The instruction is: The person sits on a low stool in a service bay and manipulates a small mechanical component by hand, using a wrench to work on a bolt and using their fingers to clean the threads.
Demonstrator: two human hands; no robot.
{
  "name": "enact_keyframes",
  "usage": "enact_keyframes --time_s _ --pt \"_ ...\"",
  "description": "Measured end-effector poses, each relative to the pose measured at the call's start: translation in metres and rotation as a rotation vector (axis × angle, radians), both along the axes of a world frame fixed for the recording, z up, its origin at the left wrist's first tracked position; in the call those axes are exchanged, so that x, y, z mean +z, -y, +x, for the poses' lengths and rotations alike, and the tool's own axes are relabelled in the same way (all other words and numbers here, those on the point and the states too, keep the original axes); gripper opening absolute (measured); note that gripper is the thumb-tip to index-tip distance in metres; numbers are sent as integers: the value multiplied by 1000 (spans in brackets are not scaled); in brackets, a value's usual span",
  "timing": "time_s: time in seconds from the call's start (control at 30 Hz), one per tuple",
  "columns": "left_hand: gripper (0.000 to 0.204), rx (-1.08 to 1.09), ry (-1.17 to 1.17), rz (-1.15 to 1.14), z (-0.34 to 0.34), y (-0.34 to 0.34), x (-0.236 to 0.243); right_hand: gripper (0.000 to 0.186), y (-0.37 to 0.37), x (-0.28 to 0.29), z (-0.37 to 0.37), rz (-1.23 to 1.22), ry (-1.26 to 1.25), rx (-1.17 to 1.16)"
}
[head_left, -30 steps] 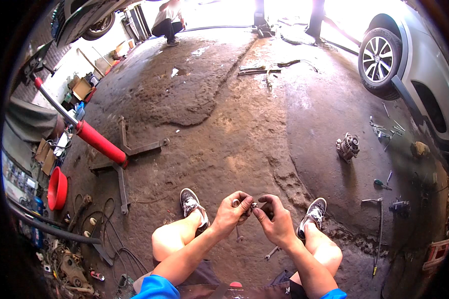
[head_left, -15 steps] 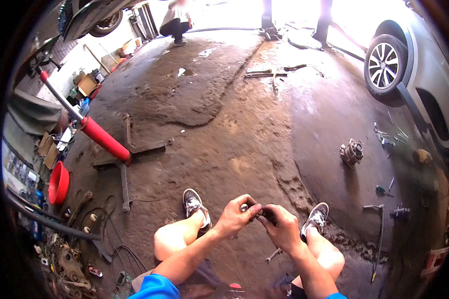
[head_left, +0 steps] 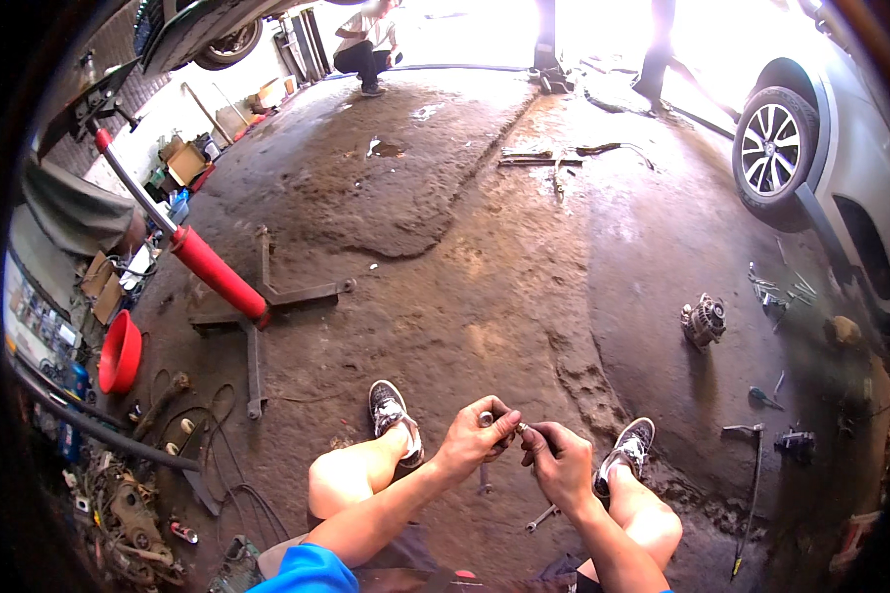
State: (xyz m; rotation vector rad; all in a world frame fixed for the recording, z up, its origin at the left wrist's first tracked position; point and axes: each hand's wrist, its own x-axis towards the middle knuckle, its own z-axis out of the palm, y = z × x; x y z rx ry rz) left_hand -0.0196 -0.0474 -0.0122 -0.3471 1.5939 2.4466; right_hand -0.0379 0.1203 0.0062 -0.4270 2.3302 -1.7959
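My left hand [head_left: 475, 445] is closed on a wrench [head_left: 485, 482], its head showing by the thumb and its shaft hanging below the fingers. My right hand [head_left: 557, 460] is closed just beside it, pinching a small metal part [head_left: 523, 430] between the two hands; its exact kind is too small to tell. Between my legs, a loose wrench [head_left: 542, 518] lies on the floor below my right hand.
A red hydraulic crane [head_left: 218, 267] stands left, near a red basin [head_left: 120, 352], hoses and clutter. An alternator [head_left: 703, 320] and scattered tools [head_left: 776, 293] lie right, beside a silver car [head_left: 860, 168]. A co-worker [head_left: 366, 49] squats at the back, under bright light.
The view has shifted, so the scene sits lower and further right. My hands remain together, the right fingers changing their hold on the small part. The co-worker's arm has moved.
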Motion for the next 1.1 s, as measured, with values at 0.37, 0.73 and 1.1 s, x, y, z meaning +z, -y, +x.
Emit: enact_keyframes --time_s 0.37,0.73,1.1 --pt "20 40 -68 -46 -3 5 1 22 8 0 -2 -70 -103 -23" --pt "17 23 -55 36 0 2 2 23 0 -5 -5 102 58 131" --pt "22 -53 148 377 -1 6 3 20 1 -2 -2 143 -268 61"
